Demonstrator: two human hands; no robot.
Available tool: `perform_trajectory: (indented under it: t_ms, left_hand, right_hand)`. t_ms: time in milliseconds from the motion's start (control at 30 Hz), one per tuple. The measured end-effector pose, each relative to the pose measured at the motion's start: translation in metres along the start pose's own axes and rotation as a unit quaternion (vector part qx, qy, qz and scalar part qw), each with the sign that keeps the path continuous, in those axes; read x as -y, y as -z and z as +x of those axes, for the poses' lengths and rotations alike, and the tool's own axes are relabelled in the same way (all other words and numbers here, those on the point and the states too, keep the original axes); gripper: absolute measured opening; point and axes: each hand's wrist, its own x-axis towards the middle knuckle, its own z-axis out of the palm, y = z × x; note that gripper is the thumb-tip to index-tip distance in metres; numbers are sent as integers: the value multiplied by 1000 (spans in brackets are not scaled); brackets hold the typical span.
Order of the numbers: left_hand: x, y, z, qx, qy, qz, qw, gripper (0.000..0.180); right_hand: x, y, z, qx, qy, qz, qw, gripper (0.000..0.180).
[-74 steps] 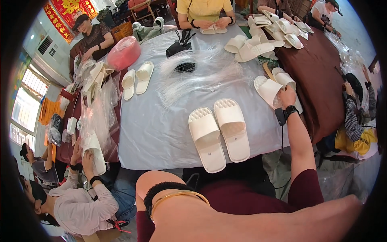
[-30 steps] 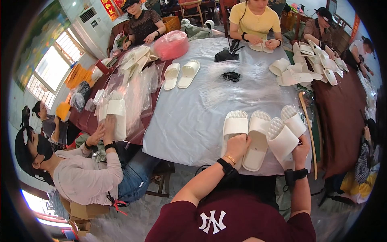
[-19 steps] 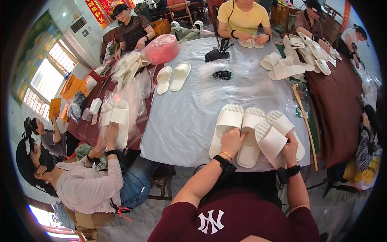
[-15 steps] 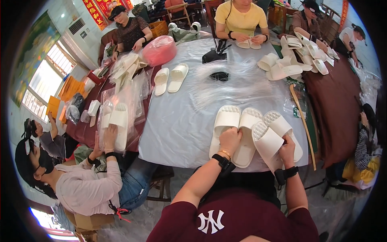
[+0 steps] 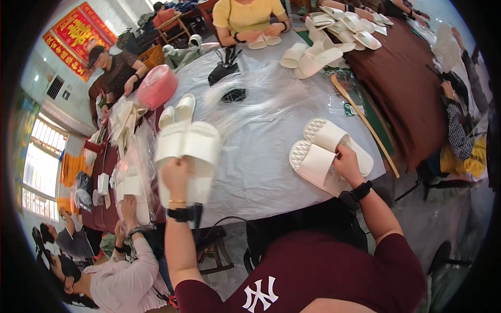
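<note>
My left hand (image 5: 175,177) is closed on a pair of cream-white slippers (image 5: 201,141), lifted over the table's left part and slightly blurred. Their wide straps face up, side by side. At the right, my right hand (image 5: 348,163) grips a second pair of slippers (image 5: 311,158) by the straps, one overlapping the other, near the table's front edge. Textured insoles show at their ends. Just beyond my left hand's pair, another pair of slippers (image 5: 185,108) lies on the grey plastic-covered table (image 5: 250,177).
Clear thin strands (image 5: 261,99) spread across the table's middle beside a black bag (image 5: 223,70). More slippers (image 5: 344,23) pile up at the far right, with a wooden stick (image 5: 365,125) along the right edge. Co-workers sit around; a pink bundle (image 5: 157,86) lies far left.
My left hand has carried its pair of slippers leftward, away from the pair in my right hand. The right hand keeps its grip. The whole view has turned.
</note>
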Motion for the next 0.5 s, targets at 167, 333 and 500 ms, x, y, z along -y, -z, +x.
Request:
perform_trajectory:
  t_ms: [167, 333, 500]
  left_hand:
    - [36, 10, 26, -11, 75, 53, 996, 44]
    - [6, -45, -27, 86, -6, -96, 992, 57]
    - [-98, -80, -106, 236, -65, -278, 929, 60]
  right_hand:
    - [10, -2, -6, -39, -16, 12, 999, 11]
    - [53, -36, -15, 23, -32, 81, 996, 15]
    - [85, -30, -15, 140, 10, 113, 984, 17]
